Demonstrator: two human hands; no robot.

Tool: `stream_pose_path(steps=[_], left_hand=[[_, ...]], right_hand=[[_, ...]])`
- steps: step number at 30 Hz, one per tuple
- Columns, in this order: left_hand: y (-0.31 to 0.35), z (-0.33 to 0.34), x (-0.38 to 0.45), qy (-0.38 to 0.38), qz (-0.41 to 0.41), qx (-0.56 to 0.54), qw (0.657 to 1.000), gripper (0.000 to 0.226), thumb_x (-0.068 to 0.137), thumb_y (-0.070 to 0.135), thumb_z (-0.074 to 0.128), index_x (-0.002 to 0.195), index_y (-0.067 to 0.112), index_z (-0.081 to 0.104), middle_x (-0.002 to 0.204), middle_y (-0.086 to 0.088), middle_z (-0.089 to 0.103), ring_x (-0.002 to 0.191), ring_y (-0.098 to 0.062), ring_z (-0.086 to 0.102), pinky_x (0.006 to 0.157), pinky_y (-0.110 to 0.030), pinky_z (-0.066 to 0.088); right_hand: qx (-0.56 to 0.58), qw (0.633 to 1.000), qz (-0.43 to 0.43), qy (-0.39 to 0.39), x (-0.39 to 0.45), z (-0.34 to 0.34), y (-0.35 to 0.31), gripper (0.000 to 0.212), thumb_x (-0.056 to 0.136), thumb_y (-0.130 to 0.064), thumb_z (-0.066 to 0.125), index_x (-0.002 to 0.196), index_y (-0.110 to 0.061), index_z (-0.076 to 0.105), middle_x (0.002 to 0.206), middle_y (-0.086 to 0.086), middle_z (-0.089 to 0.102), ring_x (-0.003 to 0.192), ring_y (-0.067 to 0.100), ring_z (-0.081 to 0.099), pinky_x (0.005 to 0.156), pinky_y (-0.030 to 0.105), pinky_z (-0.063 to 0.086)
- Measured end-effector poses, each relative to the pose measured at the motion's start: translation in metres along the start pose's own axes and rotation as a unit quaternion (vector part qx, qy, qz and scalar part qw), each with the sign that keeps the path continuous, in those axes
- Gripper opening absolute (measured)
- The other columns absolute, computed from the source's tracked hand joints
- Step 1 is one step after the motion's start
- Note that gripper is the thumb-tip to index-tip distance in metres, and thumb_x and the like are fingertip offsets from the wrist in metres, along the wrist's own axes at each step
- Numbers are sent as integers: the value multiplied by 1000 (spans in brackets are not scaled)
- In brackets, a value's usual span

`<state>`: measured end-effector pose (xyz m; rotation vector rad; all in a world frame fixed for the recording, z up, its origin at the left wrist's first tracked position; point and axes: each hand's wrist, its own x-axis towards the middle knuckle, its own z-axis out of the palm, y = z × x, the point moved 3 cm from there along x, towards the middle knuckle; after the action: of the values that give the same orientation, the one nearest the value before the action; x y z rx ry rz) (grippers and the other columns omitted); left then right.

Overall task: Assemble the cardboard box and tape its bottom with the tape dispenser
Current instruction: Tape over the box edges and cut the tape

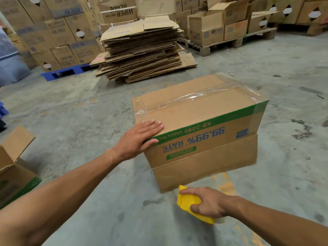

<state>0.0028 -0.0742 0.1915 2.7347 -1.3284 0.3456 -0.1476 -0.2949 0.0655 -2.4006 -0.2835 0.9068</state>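
Note:
A brown cardboard box (204,139) with green trim and upside-down blue print stands on the concrete floor in the middle of the head view. Its upward face has its flaps closed, with clear tape (195,97) running along the seam and over both ends. My left hand (142,137) rests flat on the near left corner of that face, fingers straight and thumb over the edge. My right hand (205,203) grips a yellow tape dispenser (186,199) just in front of the box, low near the floor.
A tall pile of flattened cardboard (142,50) lies behind the box. Stacked cartons on pallets (213,31) line the back and left. An open box (14,167) stands at the left edge. A blue pallet (62,72) sits at back left.

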Motion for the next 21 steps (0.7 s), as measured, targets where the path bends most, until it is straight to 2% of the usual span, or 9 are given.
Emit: stream_pose_path(steps=[5, 8, 12, 14, 15, 17, 18, 20, 21], left_hand=[[-27, -4, -25, 21, -71, -26, 997, 53, 102, 42, 35, 151, 22, 34, 157, -1, 32, 147, -16, 24, 120, -43, 21], [-21, -4, -29, 51, -99, -68, 991, 53, 100, 44, 37, 148, 21, 40, 155, -1, 35, 146, -14, 26, 121, -38, 18], [-18, -10, -19, 102, -143, -139, 975, 46, 100, 38, 40, 139, 16, 54, 150, -5, 44, 142, -16, 36, 119, -29, 23], [-24, -15, -13, 113, -193, -168, 960, 42, 101, 34, 44, 139, 18, 54, 153, -2, 39, 144, -14, 30, 115, -13, 16], [-28, -15, -9, 105, -219, -175, 954, 43, 102, 33, 45, 141, 19, 51, 157, -1, 32, 147, -14, 23, 114, -12, 12], [-39, -13, 3, 65, -280, -175, 942, 50, 101, 36, 44, 149, 20, 39, 162, -4, 18, 150, -19, 9, 118, -26, 6], [-46, -11, 10, 41, -313, -177, 932, 56, 100, 38, 44, 152, 20, 32, 163, -7, 13, 151, -22, 4, 120, -34, 5], [-57, -11, 23, 14, -373, -185, 909, 64, 97, 43, 44, 154, 20, 24, 162, -14, 16, 149, -32, 11, 121, -46, 13], [-61, -12, 28, 9, -395, -194, 898, 65, 96, 44, 45, 153, 21, 24, 159, -16, 23, 145, -36, 21, 118, -49, 21]], right_hand=[[-223, 967, -32, -121, 0, 23, -8, 86, 91, -25, 55, 153, -51, 1, 149, 20, 40, 134, 37, 43, 105, 41, 37], [-329, 931, -83, -134, 4, 38, 1, 94, 92, -20, 63, 153, -49, -1, 143, 21, 46, 128, 38, 48, 101, 44, 39], [-415, 895, -120, -111, -1, 49, 16, 87, 94, -18, 60, 153, -51, 6, 141, 24, 44, 126, 41, 48, 100, 51, 40], [-401, 899, -103, -144, 2, 45, 14, 75, 91, -24, 60, 153, -44, 23, 143, 20, 46, 129, 40, 46, 105, 49, 36], [-384, 903, -84, -173, 1, 42, 7, 66, 85, -35, 59, 148, -38, 39, 141, 16, 50, 127, 37, 49, 106, 45, 38], [-294, 930, -31, -219, -1, 15, -19, 58, 78, -51, 52, 131, -29, 63, 131, 6, 64, 113, 29, 60, 94, 30, 48], [-234, 946, -21, -225, -1, -5, -36, 48, 84, -46, 54, 127, -27, 67, 127, 3, 67, 103, 24, 63, 83, 20, 50], [-112, 977, -52, -172, -4, -59, -72, 30, 94, -28, 58, 121, -24, 71, 114, 2, 72, 85, 17, 64, 72, 20, 52], [-61, 989, -91, -102, -8, -91, -88, 26, 95, -24, 58, 117, -23, 72, 102, 2, 73, 77, 16, 65, 68, 24, 53]])
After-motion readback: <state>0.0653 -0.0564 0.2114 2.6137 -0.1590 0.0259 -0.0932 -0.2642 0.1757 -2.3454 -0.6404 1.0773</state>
